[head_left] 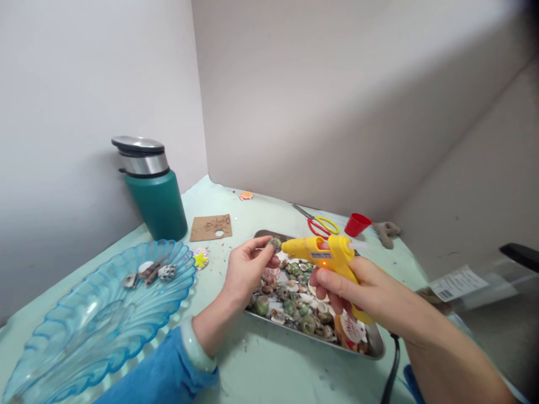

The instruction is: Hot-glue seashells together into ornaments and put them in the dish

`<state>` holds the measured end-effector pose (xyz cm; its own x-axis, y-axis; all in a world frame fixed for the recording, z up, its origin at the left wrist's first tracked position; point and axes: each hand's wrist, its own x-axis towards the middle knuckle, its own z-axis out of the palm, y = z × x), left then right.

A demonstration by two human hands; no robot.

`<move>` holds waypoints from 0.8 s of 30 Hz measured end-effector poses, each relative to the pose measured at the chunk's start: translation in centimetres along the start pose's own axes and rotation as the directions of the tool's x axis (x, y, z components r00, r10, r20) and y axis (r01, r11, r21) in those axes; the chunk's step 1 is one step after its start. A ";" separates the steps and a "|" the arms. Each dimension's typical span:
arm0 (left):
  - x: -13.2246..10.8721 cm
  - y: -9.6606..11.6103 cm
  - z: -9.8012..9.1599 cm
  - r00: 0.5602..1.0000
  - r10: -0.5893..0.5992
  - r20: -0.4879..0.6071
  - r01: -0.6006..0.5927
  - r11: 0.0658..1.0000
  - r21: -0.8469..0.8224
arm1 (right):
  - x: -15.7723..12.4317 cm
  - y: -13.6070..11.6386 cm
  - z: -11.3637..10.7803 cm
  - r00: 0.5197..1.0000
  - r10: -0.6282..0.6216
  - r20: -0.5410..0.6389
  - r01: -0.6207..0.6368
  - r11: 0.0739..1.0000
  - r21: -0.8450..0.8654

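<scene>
My left hand (245,268) pinches a small greenish shell (275,243) between thumb and fingertips, held above the left end of a metal tray (377,342). My right hand (361,292) grips a yellow glue gun (326,256), its orange light on. The gun's nozzle points left and touches or nearly touches the shell. The tray is filled with several green, white and pink shells (297,297). A black cord (392,367) runs down from the gun at the lower right.
A blue glass shell-shaped dish (84,331) with a few shells lies at the left. A teal flask (154,191) stands behind it. Brown cardboard (211,227), red-yellow scissors (320,223) and a red cup (357,224) sit behind the tray.
</scene>
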<state>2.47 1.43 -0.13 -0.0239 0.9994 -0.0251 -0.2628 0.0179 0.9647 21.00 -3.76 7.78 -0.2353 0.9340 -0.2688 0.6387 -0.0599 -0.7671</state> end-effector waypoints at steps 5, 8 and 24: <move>-0.2 0.2 0.1 1.000 0.003 0.006 -0.003 1.000 -0.021 | 0.2 -0.2 0.0 0.999 -0.022 -0.032 0.022 1.000 0.013; -0.1 0.2 0.1 1.000 -0.012 0.022 0.013 0.999 -0.037 | 0.1 -0.1 0.0 1.000 -0.007 -0.027 0.007 1.000 0.006; 0.3 -0.2 -0.5 0.979 -0.094 0.182 0.131 0.970 -0.204 | -0.1 0.1 -0.2 0.999 -0.022 -0.039 0.024 0.998 0.051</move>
<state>2.06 1.73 -0.45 0.1768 0.9819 -0.0677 -0.4546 0.1425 0.8792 21.19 -3.81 7.85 -0.2202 0.9483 -0.2286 0.5951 -0.0551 -0.8018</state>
